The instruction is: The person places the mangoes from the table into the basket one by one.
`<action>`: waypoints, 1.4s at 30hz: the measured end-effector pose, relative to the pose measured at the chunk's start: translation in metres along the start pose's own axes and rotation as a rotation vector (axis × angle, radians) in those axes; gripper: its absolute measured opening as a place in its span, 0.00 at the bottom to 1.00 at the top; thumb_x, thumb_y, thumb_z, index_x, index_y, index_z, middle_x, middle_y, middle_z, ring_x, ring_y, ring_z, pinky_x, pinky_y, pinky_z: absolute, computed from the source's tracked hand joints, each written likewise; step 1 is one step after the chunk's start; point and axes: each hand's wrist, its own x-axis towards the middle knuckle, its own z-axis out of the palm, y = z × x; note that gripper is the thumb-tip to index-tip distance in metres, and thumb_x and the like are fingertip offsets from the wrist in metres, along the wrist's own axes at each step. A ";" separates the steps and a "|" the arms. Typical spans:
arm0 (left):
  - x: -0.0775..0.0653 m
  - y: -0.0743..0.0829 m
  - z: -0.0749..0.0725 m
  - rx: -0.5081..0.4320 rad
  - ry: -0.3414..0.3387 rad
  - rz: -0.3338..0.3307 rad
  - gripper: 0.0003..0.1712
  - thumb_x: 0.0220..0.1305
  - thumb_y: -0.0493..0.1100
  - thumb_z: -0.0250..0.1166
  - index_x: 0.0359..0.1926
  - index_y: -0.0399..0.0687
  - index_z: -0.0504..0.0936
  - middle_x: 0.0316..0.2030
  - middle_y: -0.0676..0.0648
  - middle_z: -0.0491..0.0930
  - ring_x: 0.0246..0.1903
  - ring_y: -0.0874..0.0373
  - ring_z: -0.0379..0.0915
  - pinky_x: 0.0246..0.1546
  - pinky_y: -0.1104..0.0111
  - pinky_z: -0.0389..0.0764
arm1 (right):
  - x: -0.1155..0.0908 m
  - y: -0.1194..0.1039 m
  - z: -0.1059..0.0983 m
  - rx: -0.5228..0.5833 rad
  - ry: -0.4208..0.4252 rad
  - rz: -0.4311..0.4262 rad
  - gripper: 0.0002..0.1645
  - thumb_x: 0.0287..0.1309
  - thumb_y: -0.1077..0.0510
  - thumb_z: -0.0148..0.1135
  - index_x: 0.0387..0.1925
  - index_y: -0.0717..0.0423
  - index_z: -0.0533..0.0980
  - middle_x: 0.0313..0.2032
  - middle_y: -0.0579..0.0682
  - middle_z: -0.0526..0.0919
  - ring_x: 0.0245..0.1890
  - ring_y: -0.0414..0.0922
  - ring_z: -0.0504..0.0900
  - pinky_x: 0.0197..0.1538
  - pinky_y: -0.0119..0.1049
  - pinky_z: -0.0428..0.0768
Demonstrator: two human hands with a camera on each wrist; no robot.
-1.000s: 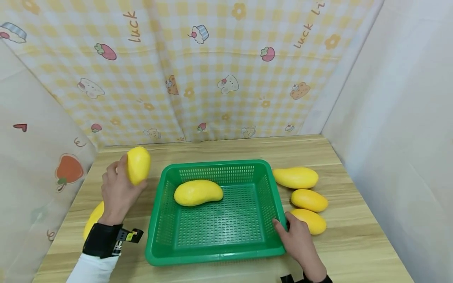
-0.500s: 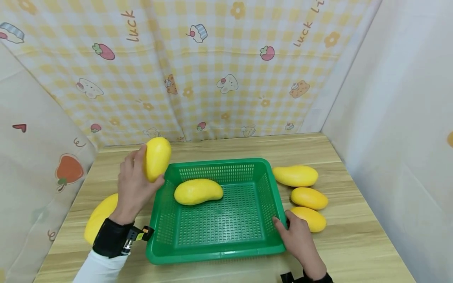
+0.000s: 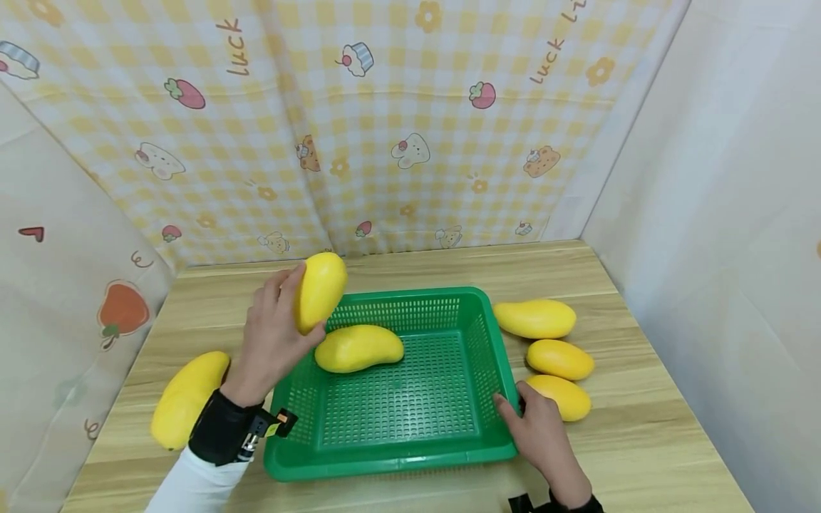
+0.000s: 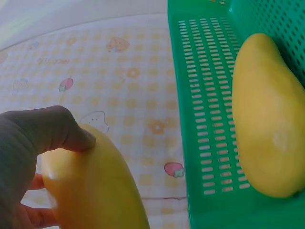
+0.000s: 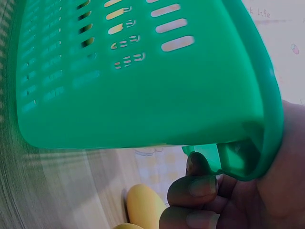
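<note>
My left hand [image 3: 274,340] grips a yellow mango [image 3: 321,288] between thumb and fingers, holding it up over the left back corner of the green basket [image 3: 398,467]. In the left wrist view the thumb presses on that held mango [image 4: 97,186]. Inside the basket another mango [image 3: 359,349] lies near the back wall. My right hand [image 3: 541,434] holds the basket's right rim near the front corner, thumb on the inside. The right wrist view shows its fingers [image 5: 193,191] curled under the rim of the basket [image 5: 143,105].
A mango [image 3: 189,399] lies on the wooden table [image 3: 641,449] left of the basket. Right of the basket lie three more: one mango [image 3: 539,318] at the back, a smaller mango [image 3: 561,359], and a mango [image 3: 564,397] beside the right hand. A patterned cloth [image 3: 385,107] hangs behind.
My left hand has carried the mango rightward, from over the table to above the basket's left back corner, uncovering the mango on the left. The right hand stays on the rim.
</note>
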 end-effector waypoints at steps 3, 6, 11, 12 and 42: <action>0.001 0.006 0.004 -0.008 -0.014 0.018 0.52 0.39 0.37 0.76 0.67 0.36 0.61 0.55 0.28 0.65 0.47 0.31 0.64 0.37 0.43 0.69 | 0.000 0.000 0.000 0.004 -0.002 0.007 0.12 0.63 0.54 0.60 0.36 0.61 0.75 0.21 0.47 0.74 0.22 0.40 0.73 0.25 0.32 0.74; 0.004 0.013 0.008 -0.012 -0.026 0.046 0.52 0.40 0.37 0.77 0.67 0.35 0.62 0.55 0.29 0.65 0.45 0.32 0.65 0.38 0.44 0.69 | 0.000 0.000 -0.001 0.010 -0.001 0.004 0.12 0.63 0.54 0.60 0.35 0.61 0.75 0.22 0.47 0.74 0.22 0.40 0.73 0.25 0.32 0.74; 0.007 0.023 0.015 -0.009 -0.072 0.083 0.52 0.42 0.41 0.76 0.68 0.38 0.62 0.56 0.32 0.66 0.43 0.34 0.66 0.35 0.47 0.70 | 0.000 0.000 -0.001 0.013 0.001 0.001 0.11 0.63 0.55 0.60 0.36 0.61 0.75 0.22 0.47 0.75 0.23 0.40 0.73 0.25 0.32 0.74; 0.007 0.025 0.016 -0.007 -0.083 0.086 0.52 0.42 0.42 0.76 0.68 0.39 0.62 0.56 0.32 0.66 0.43 0.34 0.66 0.34 0.47 0.70 | 0.000 0.000 -0.001 0.012 -0.001 0.003 0.11 0.63 0.54 0.60 0.36 0.61 0.75 0.22 0.47 0.75 0.22 0.40 0.73 0.25 0.32 0.74; 0.009 0.064 0.061 -0.002 -0.277 0.218 0.49 0.48 0.46 0.72 0.70 0.45 0.60 0.58 0.35 0.65 0.48 0.39 0.67 0.41 0.48 0.72 | 0.000 0.001 -0.001 0.021 -0.006 -0.021 0.11 0.64 0.56 0.59 0.35 0.61 0.75 0.22 0.47 0.74 0.22 0.40 0.73 0.25 0.32 0.73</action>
